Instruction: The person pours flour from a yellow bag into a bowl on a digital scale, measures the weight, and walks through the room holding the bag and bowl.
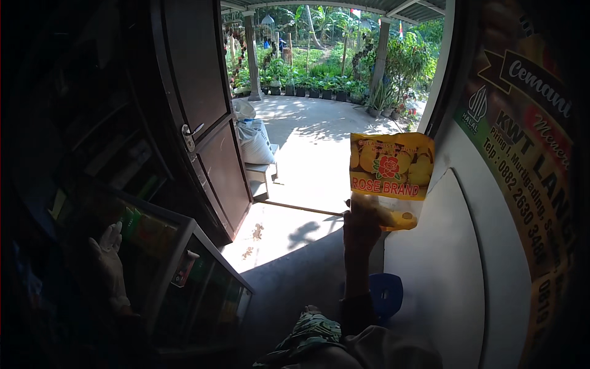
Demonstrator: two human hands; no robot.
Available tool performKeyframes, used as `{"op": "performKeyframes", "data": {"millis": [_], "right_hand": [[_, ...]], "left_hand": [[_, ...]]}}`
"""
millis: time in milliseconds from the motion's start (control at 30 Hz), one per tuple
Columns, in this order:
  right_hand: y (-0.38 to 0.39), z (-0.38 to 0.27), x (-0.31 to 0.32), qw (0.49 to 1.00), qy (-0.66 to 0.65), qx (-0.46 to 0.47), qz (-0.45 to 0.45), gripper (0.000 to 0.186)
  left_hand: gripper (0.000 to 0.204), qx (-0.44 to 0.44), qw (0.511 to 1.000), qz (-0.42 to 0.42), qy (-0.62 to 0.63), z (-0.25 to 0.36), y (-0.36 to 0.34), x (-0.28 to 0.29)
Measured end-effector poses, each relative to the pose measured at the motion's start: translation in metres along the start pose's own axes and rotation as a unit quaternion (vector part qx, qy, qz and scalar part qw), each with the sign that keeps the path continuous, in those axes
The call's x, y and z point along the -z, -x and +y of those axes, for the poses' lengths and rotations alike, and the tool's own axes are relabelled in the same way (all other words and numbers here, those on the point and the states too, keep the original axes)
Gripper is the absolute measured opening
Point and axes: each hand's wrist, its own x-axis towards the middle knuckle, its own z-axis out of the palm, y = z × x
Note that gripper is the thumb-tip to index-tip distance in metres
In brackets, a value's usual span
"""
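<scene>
Yellow plastic, thin and printed with a red rose, makes up the packet (391, 167), which is held upright in front of the bright doorway, with a clear band across its lower part. The right hand (362, 226) grips it low on its left side; the fingers are in shadow, so how firmly they press cannot be told. With the hold so near one edge, the film could fold over or twist, and if the top is unsealed, which does not show, anything inside could spill. Slick film could also slip from a loose pinch and drop towards the blue plastic seat (386, 295) below.

To the right, a white panel (439, 264) stands near enough that a sideways swing could knock the packet against it. Far to the left, the left hand (109, 249) has its fingers extended, with nothing visible in its grasp, beside the glass case (184, 230); whether it touches the glass is unclear. A careless sweep there could bump the frame. Beyond the brown door (203, 123), white sacks (254, 142) rest on a low bench (261, 173). Glare outside against gloom indoors could make edges easy to misjudge.
</scene>
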Motion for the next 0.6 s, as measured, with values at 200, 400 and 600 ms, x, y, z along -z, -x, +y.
{"op": "performKeyframes", "data": {"millis": [200, 400, 600], "right_hand": [[-0.047, 0.007, 0.021, 0.933, -0.352, -0.071, 0.032, 0.045], [-0.082, 0.008, 0.027, 0.881, -0.468, -0.065, 0.007, 0.05], [-0.109, -0.04, 0.045, 0.847, -0.516, -0.103, 0.071, 0.042]], "left_hand": [[0.07, -0.035, 0.995, -0.002, -0.098, -0.012, -0.01, 0.036], [0.051, -0.117, 0.876, 0.159, -0.44, 0.011, 0.024, -0.017], [0.046, -0.263, 0.633, 0.324, -0.652, 0.005, 0.033, 0.022]]}}
